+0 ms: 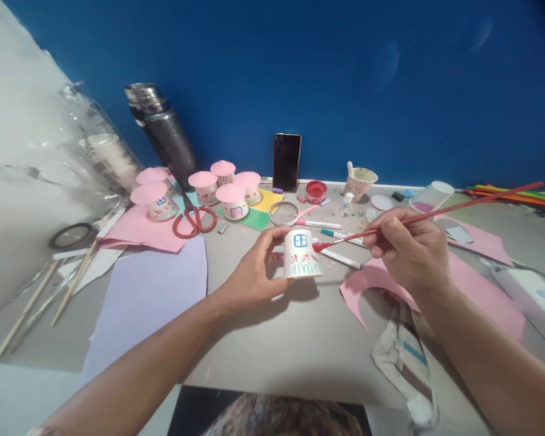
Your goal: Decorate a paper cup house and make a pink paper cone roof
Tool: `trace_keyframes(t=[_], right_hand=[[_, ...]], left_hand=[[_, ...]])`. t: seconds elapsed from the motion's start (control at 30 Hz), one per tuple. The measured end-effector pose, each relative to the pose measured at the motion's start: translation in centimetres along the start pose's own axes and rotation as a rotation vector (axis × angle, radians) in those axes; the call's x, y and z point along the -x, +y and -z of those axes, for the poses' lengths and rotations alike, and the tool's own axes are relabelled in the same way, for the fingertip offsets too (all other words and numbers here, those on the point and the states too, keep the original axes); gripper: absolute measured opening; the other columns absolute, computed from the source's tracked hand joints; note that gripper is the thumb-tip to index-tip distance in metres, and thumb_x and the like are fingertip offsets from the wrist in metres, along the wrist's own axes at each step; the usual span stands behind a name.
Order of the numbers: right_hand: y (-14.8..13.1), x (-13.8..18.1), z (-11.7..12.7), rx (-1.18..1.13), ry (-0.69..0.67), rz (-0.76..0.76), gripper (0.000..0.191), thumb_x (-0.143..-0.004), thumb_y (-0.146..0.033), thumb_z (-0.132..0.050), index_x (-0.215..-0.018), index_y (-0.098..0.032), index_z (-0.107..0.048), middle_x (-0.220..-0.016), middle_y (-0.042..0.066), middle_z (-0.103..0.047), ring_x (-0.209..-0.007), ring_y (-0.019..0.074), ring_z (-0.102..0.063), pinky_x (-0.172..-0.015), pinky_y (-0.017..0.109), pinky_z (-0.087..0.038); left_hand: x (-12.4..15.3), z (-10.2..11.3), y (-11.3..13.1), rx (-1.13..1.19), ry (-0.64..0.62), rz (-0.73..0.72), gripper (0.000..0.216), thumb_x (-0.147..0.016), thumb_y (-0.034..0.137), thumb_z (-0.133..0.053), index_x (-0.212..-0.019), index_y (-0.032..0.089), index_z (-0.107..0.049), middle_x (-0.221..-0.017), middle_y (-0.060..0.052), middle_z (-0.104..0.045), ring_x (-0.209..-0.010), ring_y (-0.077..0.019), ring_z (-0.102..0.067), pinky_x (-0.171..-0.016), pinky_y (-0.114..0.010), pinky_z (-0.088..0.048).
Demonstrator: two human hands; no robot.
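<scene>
My left hand [254, 269] grips an upside-down white paper cup [302, 254] that stands on the table. The cup bears a drawn blue window, red flowers and green grass. My right hand [409, 248] is closed on a long red paintbrush [440, 212]. Its red-loaded tip touches the cup's right side. A pink paper sheet [476, 290] with a curved cut lies under my right hand. A small pot of red paint [316, 191] sits farther back.
Several finished cup houses with pink roofs [204, 184] stand at the back left beside red scissors [193, 221] and a dark flask [163, 130]. A phone [286, 160] leans on the blue wall. Markers [320, 225], a tape roll [284, 213], coloured sticks [518, 195] and a cloth [404, 357] lie around.
</scene>
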State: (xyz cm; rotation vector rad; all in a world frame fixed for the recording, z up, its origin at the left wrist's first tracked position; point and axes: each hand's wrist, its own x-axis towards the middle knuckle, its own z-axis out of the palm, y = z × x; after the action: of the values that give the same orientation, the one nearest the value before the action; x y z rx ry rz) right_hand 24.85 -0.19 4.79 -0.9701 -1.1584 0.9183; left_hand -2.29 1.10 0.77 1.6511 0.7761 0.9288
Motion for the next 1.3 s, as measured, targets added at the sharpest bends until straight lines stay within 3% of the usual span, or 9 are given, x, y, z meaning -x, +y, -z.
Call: trace_keyframes(t=[0.3, 1.3], right_hand=[[0.35, -0.47, 0.17, -0.110, 0.008, -0.085, 0.037, -0.079, -0.053, -0.089, -0.072, -0.020, -0.074, -0.061, 0.001, -0.072, -0.046, 0.0073, -0.058, -0.046, 0.017, -0.049], [0.39, -0.03, -0.41, -0.021, -0.022, -0.056, 0.038, -0.082, -0.054, -0.087, -0.073, -0.019, -0.075, -0.063, 0.002, -0.073, -0.045, 0.0086, -0.059, -0.044, 0.019, -0.048]], left_hand=[[-0.13, 0.11, -0.47, 0.133, 0.035, 0.018, 0.073, -0.078, 0.010, -0.079, -0.142, 0.031, -0.050, -0.153, -0.009, -0.053, -0.144, -0.0332, -0.052, -0.119, -0.049, -0.041], [0.02, 0.02, -0.47, 0.068, 0.015, 0.035, 0.073, -0.079, 0.012, -0.082, -0.142, 0.031, -0.051, -0.152, -0.009, -0.054, -0.143, -0.0330, -0.052, -0.119, -0.051, -0.042]])
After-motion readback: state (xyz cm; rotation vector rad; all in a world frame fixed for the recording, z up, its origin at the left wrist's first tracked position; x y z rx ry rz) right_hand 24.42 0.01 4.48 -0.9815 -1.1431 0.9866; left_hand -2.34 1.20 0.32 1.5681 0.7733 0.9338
